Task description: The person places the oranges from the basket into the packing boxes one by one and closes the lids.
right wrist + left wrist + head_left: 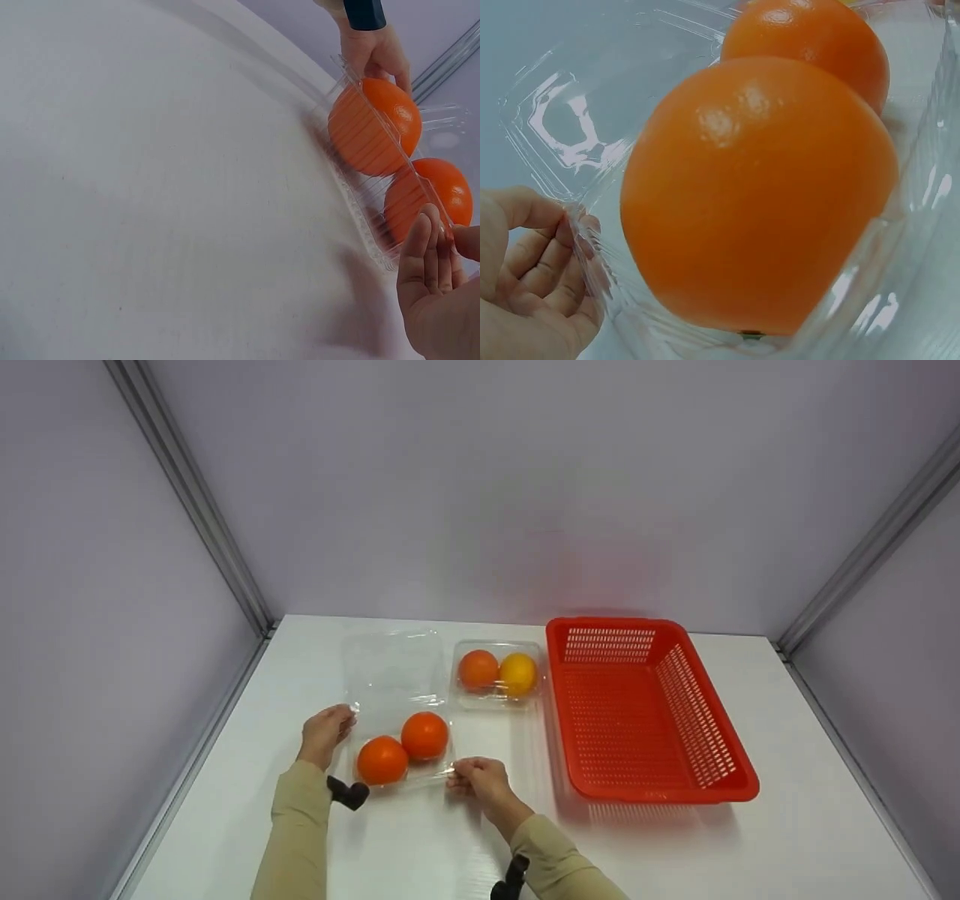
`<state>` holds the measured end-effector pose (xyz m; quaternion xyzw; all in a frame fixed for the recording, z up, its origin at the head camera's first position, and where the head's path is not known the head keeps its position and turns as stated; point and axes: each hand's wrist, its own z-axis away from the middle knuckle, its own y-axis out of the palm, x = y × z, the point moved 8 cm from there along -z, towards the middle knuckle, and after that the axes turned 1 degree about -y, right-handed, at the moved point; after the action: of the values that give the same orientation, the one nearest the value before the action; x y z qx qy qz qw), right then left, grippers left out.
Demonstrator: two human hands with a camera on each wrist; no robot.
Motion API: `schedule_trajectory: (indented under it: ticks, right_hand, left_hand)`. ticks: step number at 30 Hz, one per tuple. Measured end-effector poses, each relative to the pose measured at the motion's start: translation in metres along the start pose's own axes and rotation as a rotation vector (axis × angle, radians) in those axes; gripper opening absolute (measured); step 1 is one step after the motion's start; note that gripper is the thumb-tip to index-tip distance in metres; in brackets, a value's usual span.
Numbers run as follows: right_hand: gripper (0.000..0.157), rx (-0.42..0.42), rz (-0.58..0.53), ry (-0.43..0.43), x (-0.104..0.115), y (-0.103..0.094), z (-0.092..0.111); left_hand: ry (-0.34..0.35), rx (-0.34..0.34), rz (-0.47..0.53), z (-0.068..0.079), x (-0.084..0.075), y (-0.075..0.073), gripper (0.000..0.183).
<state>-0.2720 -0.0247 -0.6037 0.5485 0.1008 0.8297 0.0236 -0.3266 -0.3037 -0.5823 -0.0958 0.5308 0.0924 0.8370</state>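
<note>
An open clear plastic clamshell box [421, 778] has two oranges in its base: a front-left orange [382, 760] and a back-right orange [424, 735]. Its transparent lid [394, 664] lies folded back, away from the person. With thumb and fingertips, my left hand [328, 731] pinches the box's left edge near the hinge; the left wrist view shows the thin plastic between thumb and fingers [551, 266]. At the front right corner, my right hand [480, 780] pinches the rim, its thumb on one side and fingers [431, 259] on the other.
Behind and to the right sits a second clear box [495, 703] with an orange fruit [478, 670] and a yellow fruit [517, 673] inside. Right of it stands a red plastic basket [664, 793] with slotted walls. Pale panels enclose the white table [787, 810] at the back and sides.
</note>
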Motion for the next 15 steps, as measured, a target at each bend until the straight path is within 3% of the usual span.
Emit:
schedule_trajectory:
  ticks: [10,15]
  right_hand:
    - [0.025,0.006,0.001,0.013,-0.0029,-0.0004,-0.0022]
    - [0.023,0.002,0.017,0.013,-0.0037,-0.0010,-0.0042]
  left_hand:
    - [0.040,0.033,-0.010,-0.0008,-0.0019,0.0025,0.036]
    - [0.010,0.043,-0.003,-0.0020,0.0000,0.0015,0.038]
